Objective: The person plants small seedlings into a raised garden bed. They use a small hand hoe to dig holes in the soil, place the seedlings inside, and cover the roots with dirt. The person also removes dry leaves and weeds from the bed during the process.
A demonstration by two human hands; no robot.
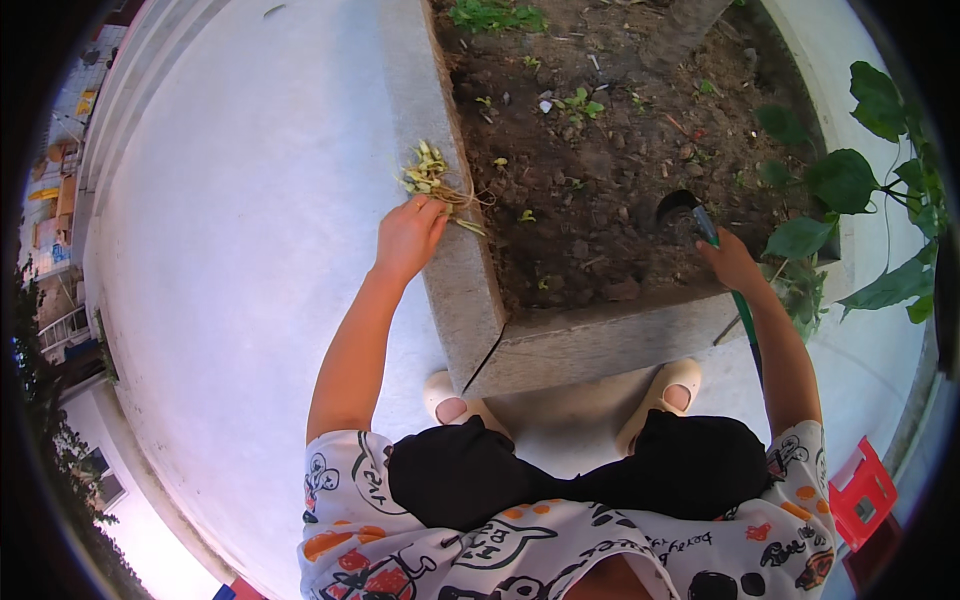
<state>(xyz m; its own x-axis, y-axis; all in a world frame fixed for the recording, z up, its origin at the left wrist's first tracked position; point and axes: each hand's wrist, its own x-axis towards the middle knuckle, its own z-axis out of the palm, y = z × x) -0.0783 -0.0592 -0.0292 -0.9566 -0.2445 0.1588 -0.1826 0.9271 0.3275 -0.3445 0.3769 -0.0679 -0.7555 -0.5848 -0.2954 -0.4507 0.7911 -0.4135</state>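
Note:
My left hand [412, 232] rests at the stone edge of the planter bed [465, 277], its fingers on a small heap of pulled weeds [426, 171] with pale roots. Whether it grips any of them cannot be told. Over the soil [592, 247], my right hand [726, 259] holds a small hoe [703, 223] by its green handle, near the head. The hoe's dark curved blade [677, 201] is low over the soil or touching it. A few small green seedlings [581, 105] grow in the bed beyond.
A tree trunk [686, 26] stands at the bed's far side. Large leaves [841, 180] hang over the right edge. Pale paving [247, 225] lies to the left. A red plastic stool [862, 495] is at the lower right. My shoes [679, 386] are against the planter's near wall.

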